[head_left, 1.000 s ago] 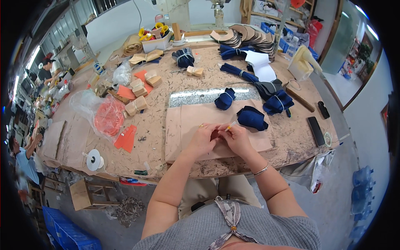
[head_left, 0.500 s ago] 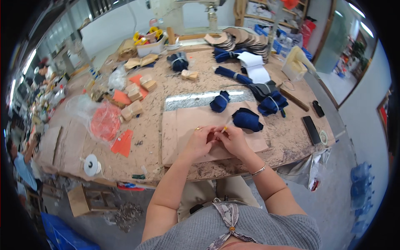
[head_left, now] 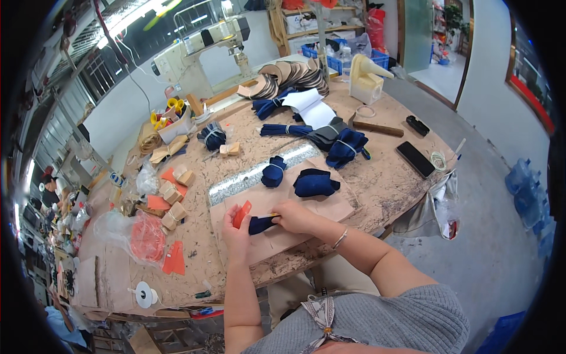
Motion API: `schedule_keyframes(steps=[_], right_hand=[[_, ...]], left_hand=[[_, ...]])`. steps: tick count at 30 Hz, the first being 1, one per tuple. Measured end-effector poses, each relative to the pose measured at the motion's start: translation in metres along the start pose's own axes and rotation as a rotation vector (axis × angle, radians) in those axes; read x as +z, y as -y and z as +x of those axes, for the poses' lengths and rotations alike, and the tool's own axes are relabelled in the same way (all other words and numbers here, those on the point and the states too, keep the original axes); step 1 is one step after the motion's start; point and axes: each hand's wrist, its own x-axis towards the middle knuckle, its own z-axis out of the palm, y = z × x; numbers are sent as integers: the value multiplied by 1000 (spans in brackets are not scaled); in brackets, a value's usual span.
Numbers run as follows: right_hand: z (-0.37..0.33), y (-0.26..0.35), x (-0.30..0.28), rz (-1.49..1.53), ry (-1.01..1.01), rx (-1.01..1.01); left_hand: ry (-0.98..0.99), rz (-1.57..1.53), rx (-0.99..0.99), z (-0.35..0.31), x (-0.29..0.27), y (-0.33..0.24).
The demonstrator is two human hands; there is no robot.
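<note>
My left hand [head_left: 237, 237] is closed on a small orange flat piece [head_left: 242, 214] and the left end of a dark navy piece of material [head_left: 261, 224]. At that piece's other end is my right hand [head_left: 295, 217], its fingers pinched around a thin pen-like stick with a yellow part [head_left: 275, 215]. Both hands are above a pale board [head_left: 277, 249] near the table's front edge. Just beyond them lie a folded dark blue bundle [head_left: 316, 183] and a smaller tied blue bundle [head_left: 273, 171].
A hammer [head_left: 377, 128] and a black phone [head_left: 415, 159] lie at the right. More orange pieces [head_left: 174, 258] and a white spool [head_left: 145, 294] are to the left. A sewing machine [head_left: 200, 50] stands at the back, near stacked curved pieces [head_left: 289, 76].
My head view has turned, shifting the scene. My hands have moved apart; the orange piece and navy material now show between them. The stick stays in my right hand.
</note>
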Motion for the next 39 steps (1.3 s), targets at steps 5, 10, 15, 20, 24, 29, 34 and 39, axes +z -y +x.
schedule_keyframes(steps=[5, 10, 15, 20, 24, 29, 34, 39], right_hand=[[-2, -16, -90, 143, -193, 263], [-9, -74, -123, -111, -117, 304], [-5, -85, -107, -96, -83, 427], [-20, -72, -99, -82, -117, 414], [-43, -56, -94, -138, -215, 265], [-58, -59, -87, -51, -284, 98], [-64, -38, -77, -43, -307, -135], [-70, -42, -67, -83, -444, -44]], left_hand=[[-15, 267, 29, -4, -5, 10], [-45, 683, 565, -8, 24, -23], [396, 529, 606, 13, 83, -52], [766, 586, 416, 58, 132, -61], [1007, 527, 319, 72, 137, -63], [817, 500, 467, 42, 122, -69], [615, 431, 530, 8, 93, -68], [492, 280, 627, 2, 95, -48]])
